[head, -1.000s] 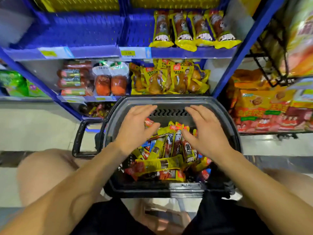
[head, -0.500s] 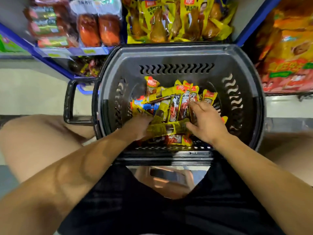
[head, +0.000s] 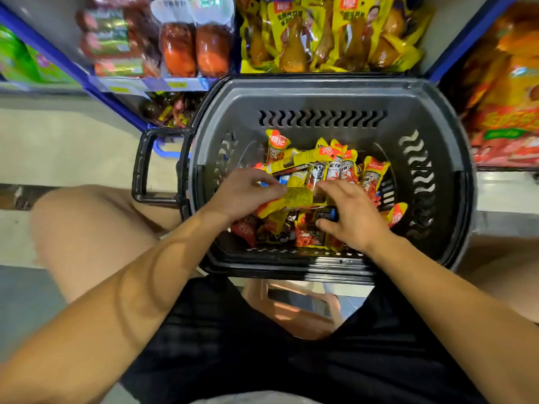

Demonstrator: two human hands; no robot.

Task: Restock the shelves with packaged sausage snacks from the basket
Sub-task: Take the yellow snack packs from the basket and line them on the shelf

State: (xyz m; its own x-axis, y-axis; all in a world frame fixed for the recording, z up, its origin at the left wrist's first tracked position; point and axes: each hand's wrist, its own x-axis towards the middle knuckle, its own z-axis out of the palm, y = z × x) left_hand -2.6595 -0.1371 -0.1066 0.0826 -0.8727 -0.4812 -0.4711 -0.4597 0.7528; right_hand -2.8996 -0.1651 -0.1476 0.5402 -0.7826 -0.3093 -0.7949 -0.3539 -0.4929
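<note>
Sausage packs (head: 323,182) heaped loose in basket (head: 320,94) below shelves (head: 128,84). Left hand (head: 245,193) and right hand (head: 354,217) half-curled, pinching one yellow pack (head: 294,198) by its ends. Likely to slip from that thin grip, or drag neighbouring packs out on lifting.

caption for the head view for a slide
Both hands, left hand and right hand, gather a yellow sausage snack packet inside the dark plastic basket.
</note>
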